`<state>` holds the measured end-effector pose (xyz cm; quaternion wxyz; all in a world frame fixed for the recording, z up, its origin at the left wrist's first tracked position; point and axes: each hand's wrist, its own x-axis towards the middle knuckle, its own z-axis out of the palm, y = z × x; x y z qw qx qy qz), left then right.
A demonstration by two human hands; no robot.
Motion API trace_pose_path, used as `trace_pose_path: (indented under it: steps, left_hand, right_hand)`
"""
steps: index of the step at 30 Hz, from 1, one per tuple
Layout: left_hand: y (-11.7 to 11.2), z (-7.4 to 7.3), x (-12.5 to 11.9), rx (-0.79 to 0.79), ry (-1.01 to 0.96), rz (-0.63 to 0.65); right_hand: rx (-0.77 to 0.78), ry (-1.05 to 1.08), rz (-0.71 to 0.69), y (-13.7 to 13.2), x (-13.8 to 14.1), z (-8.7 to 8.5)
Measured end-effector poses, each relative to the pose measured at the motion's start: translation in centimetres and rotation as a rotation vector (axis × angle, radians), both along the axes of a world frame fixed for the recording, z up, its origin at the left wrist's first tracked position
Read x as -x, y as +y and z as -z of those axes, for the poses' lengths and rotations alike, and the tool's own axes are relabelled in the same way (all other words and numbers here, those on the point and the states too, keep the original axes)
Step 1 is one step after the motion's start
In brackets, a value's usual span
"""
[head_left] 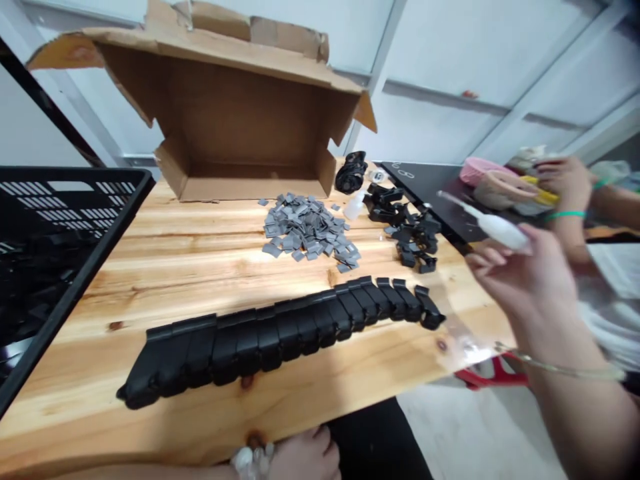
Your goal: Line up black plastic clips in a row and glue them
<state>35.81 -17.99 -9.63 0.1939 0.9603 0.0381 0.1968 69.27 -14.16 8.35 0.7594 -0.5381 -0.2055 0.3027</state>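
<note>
My right hand (535, 273) is raised over the table's right side, its fingers closed round a white squeeze bottle (503, 230). The bottle's long thin nozzle points up and to the left. At the table's front edge, my left hand (305, 457) rests with its fingers curled; its palm is hidden. Between the hands and the box, a long, slightly curved row of black plastic parts (295, 327) lies on the wooden table, the pieces leaning side by side. Behind the row is a heap of small grey square pieces (307, 227).
An open cardboard box (250, 180) stands at the back. A black crate (75, 280) is on the left. Loose black parts (410, 230), a small white bottle (355, 205) and a tape roll (351, 172) lie back right. Another person's hands (567, 180) are near a pink basket (480, 170).
</note>
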Motion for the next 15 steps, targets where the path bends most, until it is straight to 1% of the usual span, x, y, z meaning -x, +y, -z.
trace_pose_path:
  steps: [2, 3, 5, 7, 8, 10, 12, 14, 15]
  left_hand:
    - [0.6, -1.5, 0.1, -0.091, -0.002, 0.163]
    - [0.8, -2.6, 0.0, -0.144, -0.026, 0.213]
    - [1.4, -5.2, -0.4, -0.29, -0.11, 0.23]
    - [2.0, -7.7, -1.6, -0.394, -0.18, 0.119]
    - [2.4, -8.6, -2.5, -0.406, -0.169, 0.05]
    - [3.4, -9.8, -4.9, -0.385, -0.076, -0.063]
    - [4.4, -10.2, -7.8, -0.37, 0.013, -0.168]
    - [5.2, -10.0, -10.9, -0.357, 0.066, -0.225]
    - [5.5, -9.9, -12.3, -0.338, 0.088, -0.233]
  right_hand:
    - [0.082, 0.109, 0.008, -1.4, -0.3, 2.7]
    - [0.081, 0.14, 0.036, -2.0, -0.1, 4.0]
    - [0.062, 0.16, 0.072, -2.9, 0.9, 6.2]
    - [-0.011, 0.116, 0.101, -3.3, 2.1, 7.6]
    - [-0.055, 0.079, 0.112, -3.4, 2.7, 8.1]
    - [-0.114, 0.003, 0.118, -3.2, 3.5, 8.7]
    - [-0.107, -0.037, 0.107, -2.7, 3.9, 8.9]
    - [-0.073, -0.046, 0.068, -1.9, 3.9, 9.0]
    - [-0.061, -0.046, 0.042, -1.5, 3.7, 9.0]
